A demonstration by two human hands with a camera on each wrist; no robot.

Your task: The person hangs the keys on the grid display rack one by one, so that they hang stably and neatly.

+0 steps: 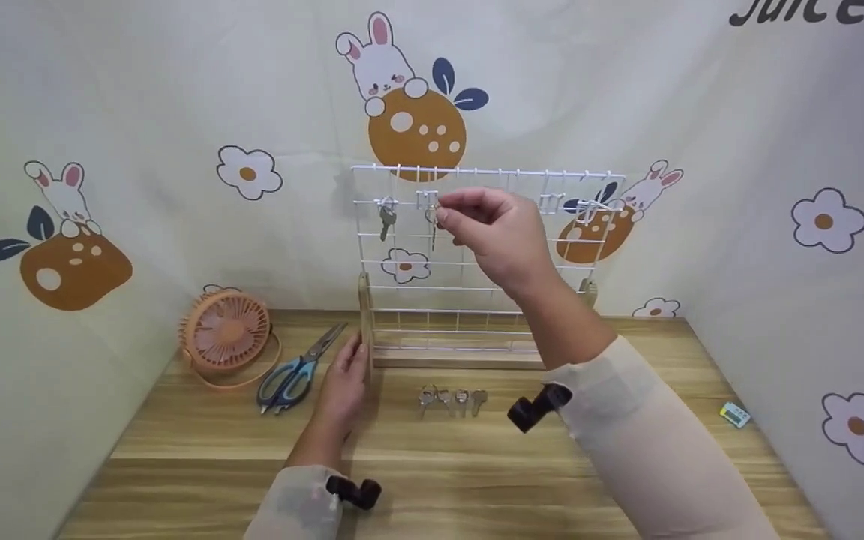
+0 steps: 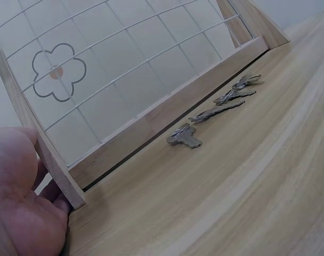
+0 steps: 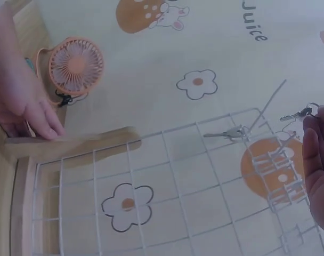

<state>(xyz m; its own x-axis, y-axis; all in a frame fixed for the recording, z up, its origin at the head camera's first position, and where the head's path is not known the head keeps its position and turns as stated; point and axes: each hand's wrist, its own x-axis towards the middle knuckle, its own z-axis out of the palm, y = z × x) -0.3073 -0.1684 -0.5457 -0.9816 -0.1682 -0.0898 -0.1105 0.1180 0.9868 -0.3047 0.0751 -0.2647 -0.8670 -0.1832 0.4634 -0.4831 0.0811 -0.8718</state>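
My right hand (image 1: 507, 232) pinches a small key (image 1: 433, 238) by its ring between thumb and forefinger, up by a white hook (image 1: 426, 199) on a wire grid rack (image 1: 447, 288). In the right wrist view this key (image 3: 295, 114) points away from the fingertips. Another key (image 1: 387, 223) hangs from the hook at the rack's left. Low on the left side, my left hand (image 1: 343, 386) grips the rack's wooden side post (image 1: 365, 315), its fingers partly hidden behind the wood. Several keys with rings (image 1: 462, 401) lie in a row on the table before the rack.
Left of the rack are blue-handled scissors (image 1: 289, 379) and an orange fan (image 1: 228, 330). More white hooks (image 1: 552, 202) sit on the grid's upper right. A small light-blue item (image 1: 735, 415) lies near the table's right edge. A patterned cloth (image 1: 177, 90) hangs behind.
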